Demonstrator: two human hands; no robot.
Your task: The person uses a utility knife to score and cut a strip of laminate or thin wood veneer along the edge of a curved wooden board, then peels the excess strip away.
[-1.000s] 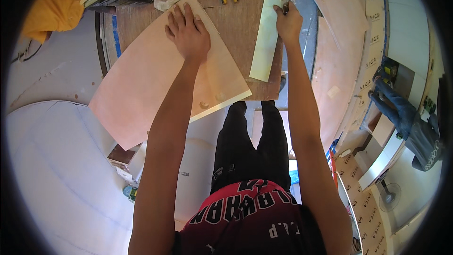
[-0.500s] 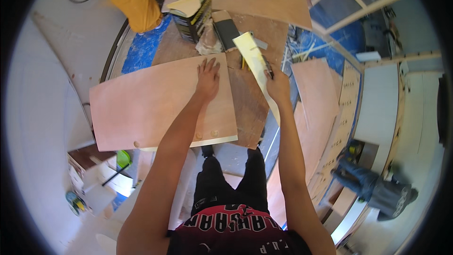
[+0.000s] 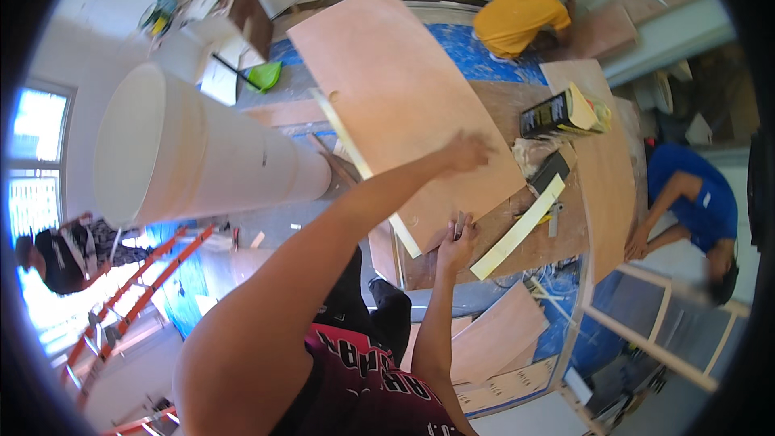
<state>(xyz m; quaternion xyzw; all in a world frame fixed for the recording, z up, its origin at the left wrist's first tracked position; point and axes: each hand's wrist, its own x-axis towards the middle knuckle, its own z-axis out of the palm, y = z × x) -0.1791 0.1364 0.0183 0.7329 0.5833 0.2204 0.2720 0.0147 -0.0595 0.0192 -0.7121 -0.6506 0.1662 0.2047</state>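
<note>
Panel (image 3: 404,73) lying on bench (image 3: 529,254), part overhanging. Left hand (image 3: 468,151) palm down over panel, blurred; fingers extended, nothing gripped; firm contact cannot be told. Right hand (image 3: 456,250) closed around small dark tool (image 3: 458,226), just beside panel's near corner. Pale strip (image 3: 521,226) on bench, right of right hand, apart from panel. Tin (image 3: 545,117) beyond panel. Co-worker in blue (image 3: 698,186) at sheet (image 3: 607,194), hands near its edge.
</note>
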